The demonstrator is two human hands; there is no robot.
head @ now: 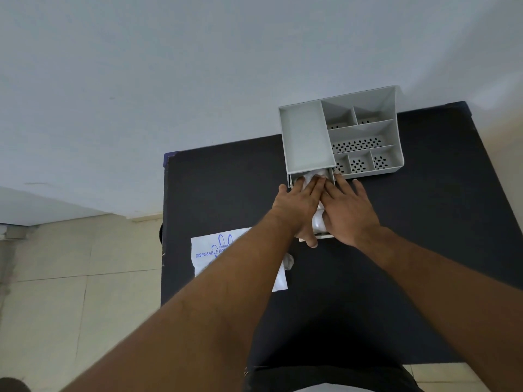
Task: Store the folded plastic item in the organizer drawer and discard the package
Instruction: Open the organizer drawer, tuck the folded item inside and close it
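Left hand [300, 206] flat, fingers spread, palm pressing down on the folded plastic item [318, 219]. Right hand [349, 210] likewise flat and open, laid alongside it, fingertips at the mouth of the organizer [339, 131]. Neither hand grips; both push.

Plastic item sits in the pulled-out drawer [319, 236], white crinkled film showing between the palms and again at the drawer's far end, under the organizer body. Drawer's near edge is just visible below the left thumb. How much of the item is seated I cannot tell; the hands cover most of it.

Organizer is grey, with empty perforated compartments, and stands at the far side of the dark worktop [424, 250].

Package [203, 254], white with blue print, lies on the worktop's left edge, partly under the left forearm, overhanging. Not yet discarded.

Risks, as I judge them: the film is springy and may puff back up when the palms lift, then jam the drawer on closing. A hard push could slide the light organizer backward. The left forearm could sweep the package off the edge.
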